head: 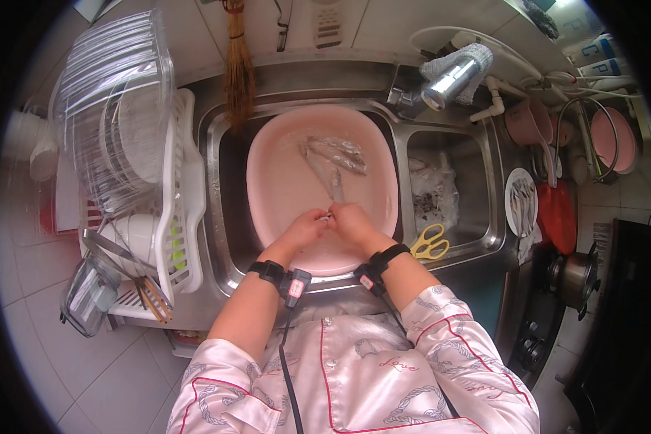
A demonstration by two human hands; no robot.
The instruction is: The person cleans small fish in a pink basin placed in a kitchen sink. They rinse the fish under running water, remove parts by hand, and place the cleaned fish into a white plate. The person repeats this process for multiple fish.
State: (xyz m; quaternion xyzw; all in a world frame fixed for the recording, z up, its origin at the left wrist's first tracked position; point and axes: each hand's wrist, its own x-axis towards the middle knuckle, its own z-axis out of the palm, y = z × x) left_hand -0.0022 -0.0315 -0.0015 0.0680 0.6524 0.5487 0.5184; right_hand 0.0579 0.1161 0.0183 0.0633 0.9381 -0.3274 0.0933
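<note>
A pink plastic basin (266,217) stands in the left bowl of a steel double sink, with several slender silvery fish (339,154) lying in it. Over the basin's near part, my right hand (352,221) grips one fish (336,187), whose body points away from me. My left hand (308,227) meets it at the near end of that fish, fingers pinched together; the fingers hide what exactly they hold. Yellow-handled scissors (430,244) rest at the near edge of the right bowl, beside a plastic bag with dark scraps (436,200).
A white dish rack (187,217) with dishes under a clear cover stands left. The faucet (450,84), draped with a mesh cloth, rises behind the right bowl. A white plate of small fish (521,202) is right of the sink, near a pot (575,279). A straw brush (238,70) hangs behind.
</note>
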